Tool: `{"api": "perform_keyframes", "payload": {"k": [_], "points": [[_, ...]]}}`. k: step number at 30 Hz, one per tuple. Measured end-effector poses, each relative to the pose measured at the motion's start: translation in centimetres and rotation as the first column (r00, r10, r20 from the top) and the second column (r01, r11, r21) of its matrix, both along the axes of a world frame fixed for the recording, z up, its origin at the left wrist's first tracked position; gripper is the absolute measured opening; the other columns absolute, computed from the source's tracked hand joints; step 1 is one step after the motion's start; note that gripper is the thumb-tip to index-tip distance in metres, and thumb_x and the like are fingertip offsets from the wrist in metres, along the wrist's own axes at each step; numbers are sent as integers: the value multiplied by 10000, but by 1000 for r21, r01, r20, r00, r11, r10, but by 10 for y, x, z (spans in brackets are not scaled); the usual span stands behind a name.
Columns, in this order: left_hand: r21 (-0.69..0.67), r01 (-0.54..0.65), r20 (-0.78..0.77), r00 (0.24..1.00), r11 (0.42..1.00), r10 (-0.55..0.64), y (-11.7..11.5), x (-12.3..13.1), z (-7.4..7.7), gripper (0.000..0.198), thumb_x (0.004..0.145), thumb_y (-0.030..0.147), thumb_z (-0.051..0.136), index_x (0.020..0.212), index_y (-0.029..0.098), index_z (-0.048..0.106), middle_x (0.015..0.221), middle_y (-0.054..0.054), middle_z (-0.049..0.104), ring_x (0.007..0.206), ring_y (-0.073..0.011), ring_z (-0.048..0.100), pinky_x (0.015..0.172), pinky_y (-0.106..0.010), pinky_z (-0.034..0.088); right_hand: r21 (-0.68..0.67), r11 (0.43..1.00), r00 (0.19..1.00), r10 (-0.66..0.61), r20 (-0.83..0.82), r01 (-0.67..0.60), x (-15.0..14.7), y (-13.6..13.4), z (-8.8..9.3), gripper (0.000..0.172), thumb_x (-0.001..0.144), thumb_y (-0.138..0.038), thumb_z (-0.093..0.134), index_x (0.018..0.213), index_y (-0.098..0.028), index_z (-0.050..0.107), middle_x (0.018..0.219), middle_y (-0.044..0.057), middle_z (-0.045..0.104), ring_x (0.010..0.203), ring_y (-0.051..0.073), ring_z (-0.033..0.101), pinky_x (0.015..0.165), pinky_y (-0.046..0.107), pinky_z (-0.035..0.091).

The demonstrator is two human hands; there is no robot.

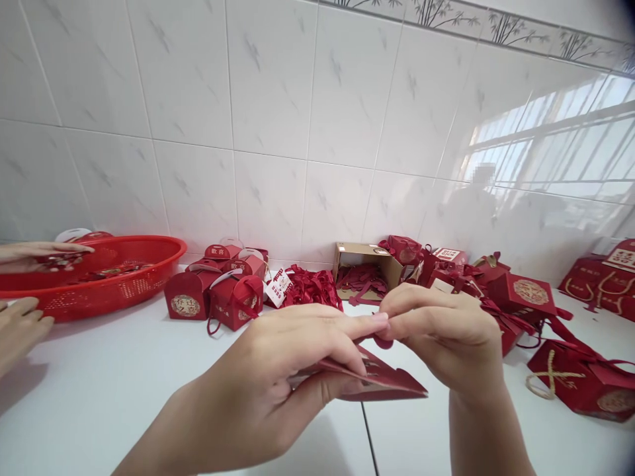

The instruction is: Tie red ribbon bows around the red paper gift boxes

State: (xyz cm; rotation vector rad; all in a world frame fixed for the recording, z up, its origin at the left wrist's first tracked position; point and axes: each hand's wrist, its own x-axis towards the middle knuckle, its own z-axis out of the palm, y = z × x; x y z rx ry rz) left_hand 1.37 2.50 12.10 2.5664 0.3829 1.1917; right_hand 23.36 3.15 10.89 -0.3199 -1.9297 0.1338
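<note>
In the head view, my left hand point(292, 377) is closed on a dark red folded card box point(391, 380), thumb below and fingers above, holding it over the white table. The box looks flattened, its pointed corner toward the right. My right hand point(441, 330) pinches a small red piece point(383, 342) at the box's upper edge, its fingertips meeting my left index finger. Whether that piece is a flap of the box or a separate part I cannot tell. My fingers hide much of the box's upper side.
A co-worker's hands point(22, 324) are at a red plastic basket point(149, 291) on the left. Red gift boxes point(193, 297), a heap of red ribbon point(307, 287) and an open cardboard box point(360, 250) line the tiled wall. More red boxes point(526, 297) lie at right.
</note>
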Motion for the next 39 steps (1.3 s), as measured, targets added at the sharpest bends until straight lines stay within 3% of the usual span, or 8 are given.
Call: {"api": "perform_keyframes", "payload": {"k": [7, 16, 26, 30, 34, 37, 39], "points": [[-7, 13, 2, 1000, 1000, -13, 0, -3, 0, 234, 774, 61, 610, 901, 257, 628, 1015, -29, 734, 813, -176, 690, 720, -268, 556, -4, 994, 994, 105, -4, -105, -1, 2, -1, 273, 835, -39, 570, 934, -233, 735, 756, 38, 666, 679, 150, 635, 594, 296, 545], [59, 66, 5, 998, 996, -66, 0, -4, 0, 203, 774, 9, 592, 874, 185, 618, 1093, -76, 708, 754, -134, 639, 684, -246, 543, 29, 968, 956, 250, -152, -248, -10, 2, -5, 269, 801, -24, 614, 940, -209, 751, 713, 52, 669, 646, 159, 612, 566, 309, 528], [7, 77, 24, 997, 997, -77, 6, 0, -2, 217, 777, 14, 600, 878, 205, 614, 1122, -51, 699, 723, -116, 601, 664, -242, 530, 67, 972, 956, 232, -181, -223, -12, 2, -5, 265, 799, -17, 607, 929, -193, 756, 668, 48, 661, 648, 164, 603, 565, 318, 528], [-30, 43, 31, 999, 999, -42, 7, 0, -2, 184, 772, 52, 637, 861, 213, 634, 1153, -57, 687, 849, -155, 649, 754, -266, 539, 54, 984, 976, 176, -130, -170, -10, 5, -3, 285, 802, -3, 593, 935, -202, 748, 709, 43, 677, 667, 162, 627, 584, 319, 543], [-149, -34, 122, 991, 988, 52, 7, -2, 2, 120, 782, 105, 653, 812, 221, 651, 1093, -34, 710, 1013, -191, 649, 868, -285, 534, 29, 998, 985, -49, -163, 54, 4, 9, -2, 320, 758, 20, 632, 929, -231, 735, 779, 21, 705, 709, 158, 658, 607, 299, 553], [-282, -135, 267, 940, 950, 213, 11, 0, 4, 38, 793, 180, 656, 774, 213, 656, 886, -20, 749, 799, -168, 702, 703, -248, 579, -55, 970, 874, -236, -424, 235, 23, 5, -2, 307, 703, -16, 716, 901, -250, 729, 795, -9, 714, 709, 140, 659, 590, 256, 545], [-368, -197, 345, 878, 908, 331, 14, 2, 5, 43, 788, 237, 666, 759, 207, 661, 761, -8, 744, 642, -150, 691, 562, -220, 569, -83, 965, 799, -252, -546, 247, 35, 0, -2, 261, 698, -65, 745, 884, -247, 730, 798, -12, 712, 679, 129, 647, 558, 244, 528]]}}
